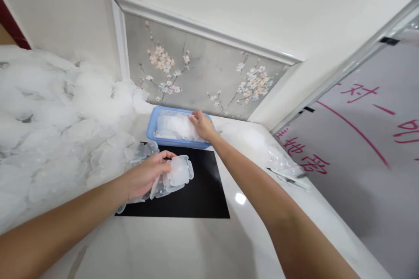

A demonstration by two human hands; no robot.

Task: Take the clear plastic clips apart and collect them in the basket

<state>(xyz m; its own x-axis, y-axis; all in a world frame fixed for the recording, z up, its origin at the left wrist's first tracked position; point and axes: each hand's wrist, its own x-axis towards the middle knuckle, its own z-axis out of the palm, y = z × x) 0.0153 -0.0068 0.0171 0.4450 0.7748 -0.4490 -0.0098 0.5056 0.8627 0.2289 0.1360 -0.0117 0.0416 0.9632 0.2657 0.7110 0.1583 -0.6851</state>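
Observation:
My left hand (149,174) is closed on a few thin, translucent plastic pieces (180,171) with notched, lobed edges, above a black mat (206,183). More such pieces lie under and beside that hand. My right hand (202,125) rests at the right end of a blue plastic basket (152,125), its fingers apart and touching the whitish plastic pieces (176,126) inside. Some of its fingertips are hard to make out against them.
A large heap of translucent pieces (59,126) covers the left side of the white table (157,248). Clear plastic bags (262,144) lie at the right. Behind stands a wall with a framed flower panel (199,65); a whiteboard (360,183) with red writing leans at the right.

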